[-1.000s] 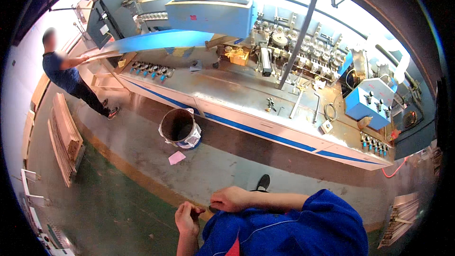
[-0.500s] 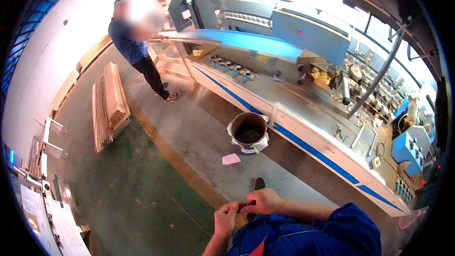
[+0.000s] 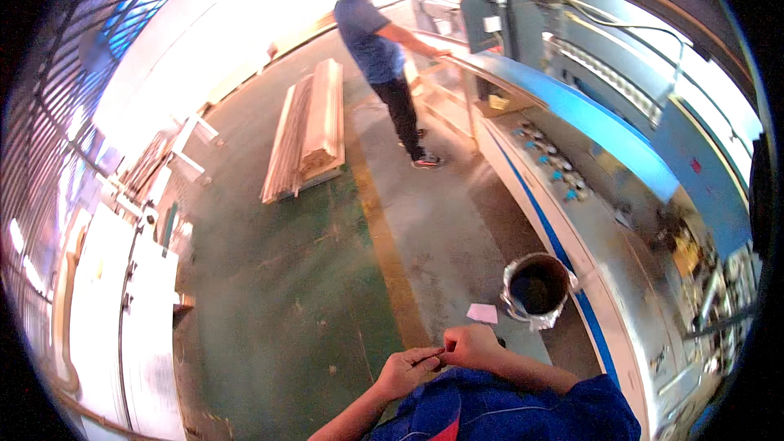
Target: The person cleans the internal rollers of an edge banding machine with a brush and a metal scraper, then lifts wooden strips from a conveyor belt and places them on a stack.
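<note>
Clock directions are taken from the person's own hands, with twelve straight ahead. Nearest, in front of the blue work shirt [image 3: 523, 408], the left hand [image 3: 404, 371] and right hand [image 3: 476, 345] meet at their fingertips. The fingers are curled, the right more tightly; something small and dark may be pinched between them, but I cannot tell, so the state of either grip stays uncertain.

At one o'clock, just beyond the right hand, a pink sheet [image 3: 482, 313] lies flat on the floor. At two o'clock, near it, stands an upright bucket [image 3: 508, 290] with ragged silvery wrapping round its rim and a dark inside. Neither hand touches sheet or bucket: as they lie, both look unhandled. Past the bucket, also at two o'clock, runs the long metal desk [image 3: 625, 265] of a machine.

Farther, at eleven o'clock, a stack of boards [image 3: 322, 118] rests together on the floor, apparently unworked at this moment. Near twelve, a co-worker [image 3: 371, 41] has a hand on a pale edge at the machine's far end, so activity there seems unfinished. Nothing visible marks a completed step at the near hands.
</note>
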{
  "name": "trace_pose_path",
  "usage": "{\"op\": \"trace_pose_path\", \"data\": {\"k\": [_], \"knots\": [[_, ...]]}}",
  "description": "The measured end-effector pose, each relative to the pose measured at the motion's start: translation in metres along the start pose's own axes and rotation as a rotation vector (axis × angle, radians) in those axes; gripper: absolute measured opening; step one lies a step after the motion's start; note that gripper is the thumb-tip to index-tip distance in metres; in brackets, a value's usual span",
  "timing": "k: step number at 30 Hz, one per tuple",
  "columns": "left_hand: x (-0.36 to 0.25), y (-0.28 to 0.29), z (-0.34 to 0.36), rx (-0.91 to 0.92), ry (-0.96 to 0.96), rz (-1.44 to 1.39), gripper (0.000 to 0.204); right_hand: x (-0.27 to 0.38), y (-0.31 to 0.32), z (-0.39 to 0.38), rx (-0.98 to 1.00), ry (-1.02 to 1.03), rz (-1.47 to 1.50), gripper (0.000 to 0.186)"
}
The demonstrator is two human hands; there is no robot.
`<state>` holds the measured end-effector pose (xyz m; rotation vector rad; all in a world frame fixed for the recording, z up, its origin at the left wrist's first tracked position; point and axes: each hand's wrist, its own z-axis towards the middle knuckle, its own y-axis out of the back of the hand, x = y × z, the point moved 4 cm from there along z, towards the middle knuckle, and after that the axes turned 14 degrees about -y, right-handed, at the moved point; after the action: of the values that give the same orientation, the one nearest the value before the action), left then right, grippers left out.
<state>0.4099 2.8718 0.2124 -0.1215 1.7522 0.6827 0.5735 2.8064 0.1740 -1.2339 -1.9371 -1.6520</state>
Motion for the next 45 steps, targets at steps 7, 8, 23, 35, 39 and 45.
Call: {"op": "trace_pose_path", "data": {"k": [7, 8, 23, 35, 39, 45], "knots": [[0.008, 0.054, 0.054, -0.292, 0.152, 0.018, 0.019, 0.021, 0.014, 0.088, 0.234, 0.031, 0.158, 0.036], [0.012, 0.060, 0.059, -0.304, 0.167, 0.028, 0.019, 0.024, 0.012, 0.098, 0.270, -0.004, 0.156, 0.037], [0.161, 0.294, 0.190, -0.390, -0.018, -0.656, 0.010, 0.069, 0.049, 0.254, -0.196, -0.067, 0.353, 0.018], [0.141, 0.280, 0.343, 0.035, 0.018, -0.289, 0.033, -0.003, 0.063, 0.304, -0.251, -0.279, 0.456, 0.019], [0.123, 0.279, 0.383, -0.046, 0.081, -0.395, 0.022, -0.026, 0.095, 0.366, -0.189, -0.184, 0.430, 0.020], [0.067, 0.280, 0.448, -0.109, 0.072, -0.150, 0.017, -0.049, 0.172, 0.436, -0.011, -0.108, 0.438, 0.023]]}}
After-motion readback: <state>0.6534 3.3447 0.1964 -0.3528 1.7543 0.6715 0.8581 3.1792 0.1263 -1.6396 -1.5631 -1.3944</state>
